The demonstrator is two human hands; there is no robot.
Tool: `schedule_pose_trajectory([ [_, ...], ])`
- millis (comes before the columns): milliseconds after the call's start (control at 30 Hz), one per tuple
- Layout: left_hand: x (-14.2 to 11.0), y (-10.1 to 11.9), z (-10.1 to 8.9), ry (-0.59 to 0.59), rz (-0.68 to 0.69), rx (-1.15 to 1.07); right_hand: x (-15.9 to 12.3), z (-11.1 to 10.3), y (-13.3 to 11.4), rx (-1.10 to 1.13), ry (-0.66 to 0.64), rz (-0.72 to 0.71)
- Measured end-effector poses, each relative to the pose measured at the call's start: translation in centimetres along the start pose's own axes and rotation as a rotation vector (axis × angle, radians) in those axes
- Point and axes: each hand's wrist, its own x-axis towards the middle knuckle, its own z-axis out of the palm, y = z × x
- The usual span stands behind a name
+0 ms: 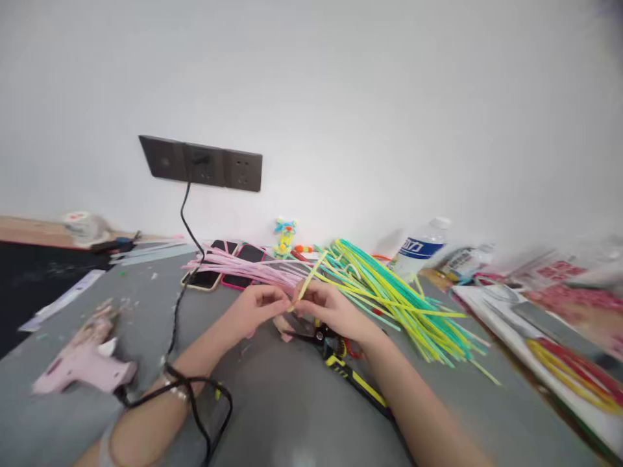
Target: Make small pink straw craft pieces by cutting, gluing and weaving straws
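My left hand [257, 310] and my right hand [331, 310] meet over the grey table [282, 402], both pinched on a short yellow pipe cleaner [307, 280] that slants up to the right. Right behind them lies a bundle of pink pipe cleaners [243, 267]. A large pile of yellow and green pipe cleaners [399, 298] spreads to the right. Black and yellow cutting pliers [350, 373] lie under my right wrist.
A pink glue gun [82, 363] lies at the left, its black cord [182, 292] running up to a dark wall socket strip [202, 163]. Two phones [228, 264] lie behind the pink bundle. A water bottle [421, 250] and packets of craft supplies [559, 324] sit at the right.
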Motion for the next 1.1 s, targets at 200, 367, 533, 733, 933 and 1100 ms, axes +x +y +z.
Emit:
schedule_pose_trajectory([
  [200, -0.30, 0.83, 0.48, -0.004, 0.018, -0.036, -0.06, 0.13, -0.01, -0.009, 0.003, -0.011],
  [367, -0.26, 0.39, 0.21, -0.051, 0.076, 0.041, 0.01, 0.24, -0.44, 0.018, -0.062, -0.013],
  [533, -0.31, 0.32, 0.33, -0.027, 0.106, 0.099, 0.05, 0.00, -0.55, 0.052, -0.090, 0.029],
  [733, -0.26, 0.29, 0.37, 0.120, 0.002, 0.043, 0.25, -0.18, -0.03, 0.033, 0.069, -0.078],
  [933, -0.23, 0.15, 0.26, 0.142, -0.067, -0.022, 0.36, 0.01, -0.03, 0.042, 0.122, -0.096],
  [1100, -0.25, 0.34, 0.36, 0.171, -0.063, -0.002, 0.36, 0.02, 0.06, 0.045, 0.128, -0.096],
])
